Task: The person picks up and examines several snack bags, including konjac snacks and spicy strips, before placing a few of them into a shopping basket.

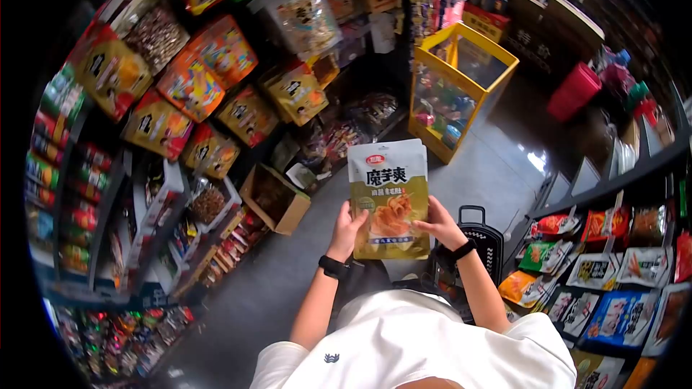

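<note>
Between my two hands is a white and olive-gold snack bag (388,187) with black Chinese lettering, a red logo and a picture of the food. It is held upright, printed front towards me. My left hand (349,229) grips its lower left edge, thumb on the front. On the lower right edge, my right hand (441,225) pinches the bag, its thumb also across the front. The fingers behind the bag are hidden. Each wrist wears a black band. Below my right hand, a black basket (481,246) with a handle stands near my body.
Shelves of packaged snacks (155,126) rise on the left, with an open cardboard box (275,198) at their foot. A yellow-framed clear bin (461,90) stands ahead on the grey floor (288,302). Racked snack packs (595,270) line the right, and a pink container (574,92) lies beyond.
</note>
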The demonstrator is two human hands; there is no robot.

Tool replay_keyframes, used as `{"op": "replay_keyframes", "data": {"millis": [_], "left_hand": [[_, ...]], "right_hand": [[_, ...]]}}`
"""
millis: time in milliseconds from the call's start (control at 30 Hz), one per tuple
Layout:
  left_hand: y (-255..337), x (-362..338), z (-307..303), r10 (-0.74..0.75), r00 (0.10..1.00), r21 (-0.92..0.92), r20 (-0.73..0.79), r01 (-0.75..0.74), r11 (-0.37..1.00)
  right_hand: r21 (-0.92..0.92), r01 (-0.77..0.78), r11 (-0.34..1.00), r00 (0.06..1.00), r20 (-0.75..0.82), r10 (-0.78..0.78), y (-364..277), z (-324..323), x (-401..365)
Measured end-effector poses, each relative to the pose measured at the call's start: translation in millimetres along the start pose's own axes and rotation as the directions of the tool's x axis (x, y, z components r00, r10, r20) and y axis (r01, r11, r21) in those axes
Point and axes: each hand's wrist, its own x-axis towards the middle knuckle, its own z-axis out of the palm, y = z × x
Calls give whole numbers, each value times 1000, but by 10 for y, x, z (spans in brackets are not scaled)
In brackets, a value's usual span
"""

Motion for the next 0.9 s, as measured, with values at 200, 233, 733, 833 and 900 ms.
{"op": "replay_keyframes", "data": {"millis": [200, 233, 733, 833, 900], "left_hand": [[387, 92, -384, 120, 975, 35, -188, -116, 993], [454, 116, -439, 137, 972, 54, -193, -129, 990], [1038, 1065, -1133, 276, 947, 67, -163, -268, 961], [1112, 1119, -1233, 285, 947, 98, -150, -273, 957], [1140, 1109, -1318, 290, 950, 166, -116, -269, 949]], "right_hand": [[-55, -44, 998, 997, 68, 48, 61, 334, 742], [-64, -47, 997, 995, 80, 52, 68, 360, 818], [-170, -68, 983, 998, 1, 69, -475, 798, 2059], [-148, -78, 986, 997, -31, 75, -373, 797, 2247], [-124, -80, 989, 996, -49, 75, -335, 810, 2344]]}}
